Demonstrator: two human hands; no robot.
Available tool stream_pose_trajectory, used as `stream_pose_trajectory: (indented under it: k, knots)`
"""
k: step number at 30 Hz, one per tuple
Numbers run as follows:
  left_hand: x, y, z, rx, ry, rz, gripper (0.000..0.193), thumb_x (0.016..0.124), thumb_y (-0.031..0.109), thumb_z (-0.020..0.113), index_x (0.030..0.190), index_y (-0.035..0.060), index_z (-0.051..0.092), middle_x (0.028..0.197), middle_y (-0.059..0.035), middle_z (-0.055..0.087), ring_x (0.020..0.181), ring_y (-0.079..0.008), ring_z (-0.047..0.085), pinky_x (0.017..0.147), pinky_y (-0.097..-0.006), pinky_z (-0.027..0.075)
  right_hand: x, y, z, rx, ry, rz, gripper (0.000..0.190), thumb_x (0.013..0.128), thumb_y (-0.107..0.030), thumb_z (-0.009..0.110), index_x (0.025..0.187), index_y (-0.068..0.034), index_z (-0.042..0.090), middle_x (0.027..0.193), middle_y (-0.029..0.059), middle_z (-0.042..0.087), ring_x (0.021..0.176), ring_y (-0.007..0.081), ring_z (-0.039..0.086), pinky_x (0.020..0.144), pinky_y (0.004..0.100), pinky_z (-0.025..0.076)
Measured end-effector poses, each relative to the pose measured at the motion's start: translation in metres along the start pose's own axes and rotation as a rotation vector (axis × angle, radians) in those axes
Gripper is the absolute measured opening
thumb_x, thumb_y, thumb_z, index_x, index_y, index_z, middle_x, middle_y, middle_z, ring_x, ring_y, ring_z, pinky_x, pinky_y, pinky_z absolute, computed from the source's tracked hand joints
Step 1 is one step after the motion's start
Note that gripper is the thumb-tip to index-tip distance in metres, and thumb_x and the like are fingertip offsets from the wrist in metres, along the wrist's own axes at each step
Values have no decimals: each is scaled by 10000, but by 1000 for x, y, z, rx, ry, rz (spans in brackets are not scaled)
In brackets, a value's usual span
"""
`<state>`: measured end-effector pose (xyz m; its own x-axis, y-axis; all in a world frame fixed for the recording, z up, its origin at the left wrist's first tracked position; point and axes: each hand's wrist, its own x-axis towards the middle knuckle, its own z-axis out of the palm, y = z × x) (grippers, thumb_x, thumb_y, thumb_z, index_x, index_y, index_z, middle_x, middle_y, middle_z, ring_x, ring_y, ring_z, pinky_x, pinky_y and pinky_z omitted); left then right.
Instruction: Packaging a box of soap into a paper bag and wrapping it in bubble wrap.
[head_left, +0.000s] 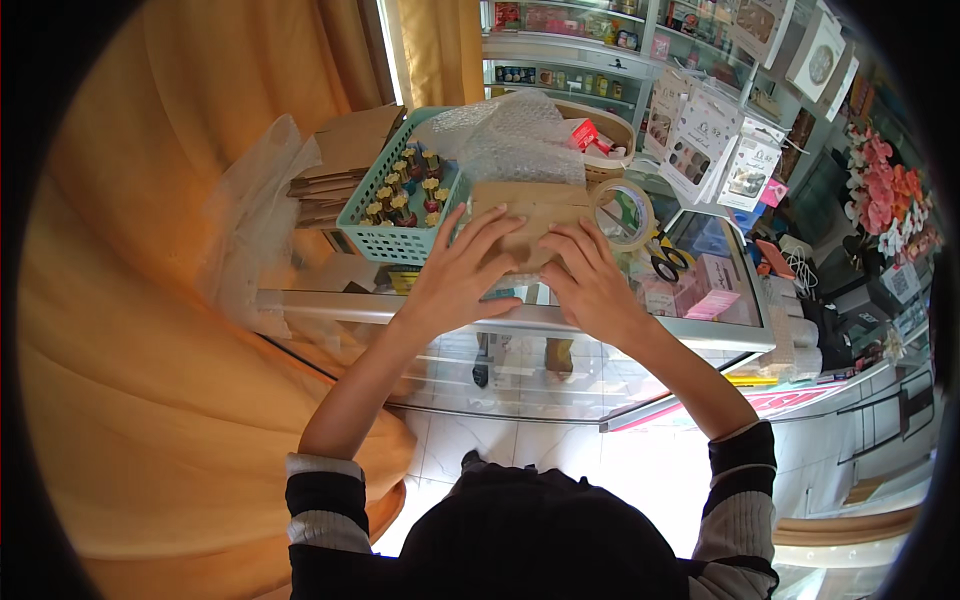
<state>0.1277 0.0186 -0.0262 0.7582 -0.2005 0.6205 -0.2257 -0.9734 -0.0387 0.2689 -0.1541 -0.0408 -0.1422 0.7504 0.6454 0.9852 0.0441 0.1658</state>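
A small brown cardboard box (529, 196) lies on the glass top of a display counter (360, 302). The fingers of my left hand (469, 262) are spread over the box's left part, with the thumb near its front edge. On the right part rest the bent fingers of my right hand (585, 274). Both hands touch the box from above, and neither is closed around it. Just right of the box is a roll of clear tape (646, 225). Bubble wrap (517, 139) lies behind the box, and a bit more shows under its front edge.
A mint plastic basket (394, 247) holds several bottles with gold flower-shaped caps. Left of it are flattened cardboard (341, 150) and clear plastic film (259, 202). To the right are black-handled scissors (670, 264), pink boxes (709, 286) and a rack of hanging packs (697, 142). Orange curtains (150, 300) hang at left.
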Motion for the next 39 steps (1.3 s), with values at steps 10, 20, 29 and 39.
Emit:
stream_pose_trajectory:
  k: [10, 20, 29, 39]
  knots:
    - [0, -6, 8, -7, 77, -11, 191, 686, 165, 765, 785, 111, 611, 1323, -34, 507, 1252, -252, 464, 1068, -513, 304, -2, 9, -24, 311, 13, 124, 455, 681, -228, 804, 1033, -57, 570, 1288, 129, 449, 1242, 336, 415, 1066, 500, 318]
    - [6, 2, -11, -211, 92, -64, 175, 714, 149, 761, 742, 64, 610, 1255, -39, 566, 1158, -277, 519, 1049, -459, 370, 4, 35, -26, 538, -69, 356, 927, 611, -318, 859, 1390, -102, 405, 1468, 139, 321, 1341, 332, 353, 1076, 434, 332]
    - [18, 7, -48, -364, -47, -134, 190, 731, 165, 771, 735, 41, 627, 1203, -77, 621, 1014, -282, 616, 833, -375, 484, 12, 35, -40, 530, -96, 305, 688, 640, -347, 839, 1203, -50, 578, 1210, 153, 560, 1173, 319, 510, 966, 407, 416]
    - [45, -24, -42, -505, -146, -196, 230, 769, 200, 751, 748, 10, 623, 1127, -125, 664, 885, -313, 657, 770, -348, 488, 25, 51, -43, 748, -312, 513, 516, 824, -338, 724, 1173, 1, 550, 1030, 119, 618, 942, 199, 589, 854, 322, 454]
